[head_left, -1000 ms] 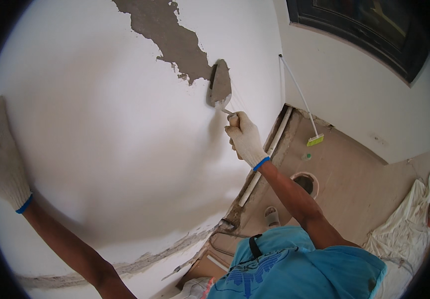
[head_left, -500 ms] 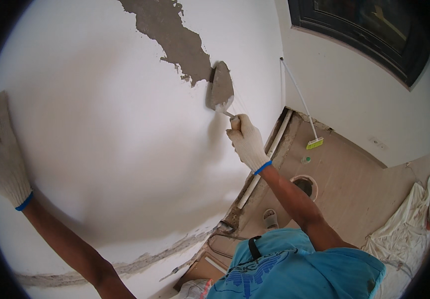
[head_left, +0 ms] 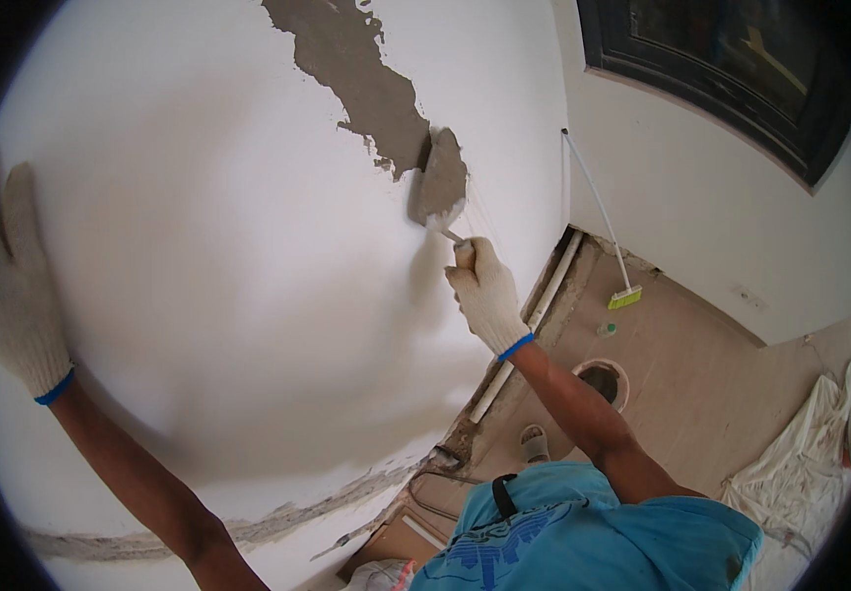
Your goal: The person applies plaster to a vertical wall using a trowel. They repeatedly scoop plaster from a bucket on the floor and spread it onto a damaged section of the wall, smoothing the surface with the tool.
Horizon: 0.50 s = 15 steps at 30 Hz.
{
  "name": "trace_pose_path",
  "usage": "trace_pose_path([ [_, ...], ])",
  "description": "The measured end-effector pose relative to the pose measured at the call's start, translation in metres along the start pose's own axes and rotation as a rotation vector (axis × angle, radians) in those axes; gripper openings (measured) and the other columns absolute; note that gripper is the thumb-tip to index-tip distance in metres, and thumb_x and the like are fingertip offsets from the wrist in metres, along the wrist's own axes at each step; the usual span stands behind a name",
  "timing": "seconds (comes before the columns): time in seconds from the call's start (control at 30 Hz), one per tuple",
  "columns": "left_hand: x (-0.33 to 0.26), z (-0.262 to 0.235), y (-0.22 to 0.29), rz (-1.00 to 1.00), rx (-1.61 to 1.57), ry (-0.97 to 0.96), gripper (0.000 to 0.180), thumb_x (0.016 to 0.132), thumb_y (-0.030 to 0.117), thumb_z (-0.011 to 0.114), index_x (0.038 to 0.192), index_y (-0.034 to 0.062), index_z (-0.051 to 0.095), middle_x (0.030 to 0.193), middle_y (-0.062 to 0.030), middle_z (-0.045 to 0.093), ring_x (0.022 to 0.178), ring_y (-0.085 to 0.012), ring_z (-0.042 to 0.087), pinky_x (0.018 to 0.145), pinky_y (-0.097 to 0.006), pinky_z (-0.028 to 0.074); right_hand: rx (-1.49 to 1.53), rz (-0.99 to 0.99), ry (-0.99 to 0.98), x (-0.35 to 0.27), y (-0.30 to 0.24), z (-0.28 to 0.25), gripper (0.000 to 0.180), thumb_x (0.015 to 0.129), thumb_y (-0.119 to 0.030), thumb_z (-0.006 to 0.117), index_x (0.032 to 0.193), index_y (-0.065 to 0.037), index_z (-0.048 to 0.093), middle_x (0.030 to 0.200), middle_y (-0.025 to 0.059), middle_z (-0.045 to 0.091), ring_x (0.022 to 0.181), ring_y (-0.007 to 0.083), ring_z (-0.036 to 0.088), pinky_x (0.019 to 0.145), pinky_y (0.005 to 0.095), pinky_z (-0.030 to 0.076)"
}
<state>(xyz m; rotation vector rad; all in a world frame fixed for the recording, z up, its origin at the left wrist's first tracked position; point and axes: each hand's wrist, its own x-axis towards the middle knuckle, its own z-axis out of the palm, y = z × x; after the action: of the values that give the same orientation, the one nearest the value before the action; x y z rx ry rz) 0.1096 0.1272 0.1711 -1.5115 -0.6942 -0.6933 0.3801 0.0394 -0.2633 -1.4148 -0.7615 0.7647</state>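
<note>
My right hand [head_left: 486, 295], in a white glove, is closed around the handle of a trowel [head_left: 439, 187] whose grey-coated blade lies against the white wall [head_left: 228, 246], at the lower end of the grey plaster patch [head_left: 356, 79]. My left hand [head_left: 13, 286] is spread flat on the wall near its left edge. On the floor [head_left: 681, 364] below, a broom [head_left: 626, 295] with a green head leans at the wall's foot.

The wall [head_left: 248, 246] is smooth, matt white, broken by a rough grey plaster patch [head_left: 356, 79]. Wet grey plaster coats the trowel [head_left: 438, 185] blade. Both hands, left [head_left: 13, 286] and right [head_left: 486, 295], wear white knitted cloth gloves with blue cuffs.
</note>
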Motion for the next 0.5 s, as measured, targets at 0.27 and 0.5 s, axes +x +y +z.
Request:
trace_pose_path([
  [0.27,0.012,-0.008,0.006,0.028,0.139,0.047,0.055,0.110,0.049,0.051,0.156,0.0190,0.054,0.159,-0.0131,0.053,0.144,-0.0295,0.055,0.118,-0.046,0.046,-0.117,0.071,0.005,-0.001,0.040,0.003,0.028,0.093,-0.015,0.068,0.113,-0.002,0.053,0.081,0.0186,0.064,0.077,0.0430,0.066,0.069,0.0494,0.050],
  [0.5,0.011,-0.016,0.007,0.050,0.212,0.047,0.050,0.108,0.043,0.057,0.150,0.0156,0.061,0.157,-0.0127,0.056,0.147,-0.0300,0.051,0.123,-0.044,0.041,0.025,0.125,-0.029,-0.009,-0.021,-0.011,0.027,0.093,-0.013,0.067,0.113,-0.003,0.052,0.079,0.0156,0.060,0.076,0.0372,0.065,0.071,0.0459,0.051],
])
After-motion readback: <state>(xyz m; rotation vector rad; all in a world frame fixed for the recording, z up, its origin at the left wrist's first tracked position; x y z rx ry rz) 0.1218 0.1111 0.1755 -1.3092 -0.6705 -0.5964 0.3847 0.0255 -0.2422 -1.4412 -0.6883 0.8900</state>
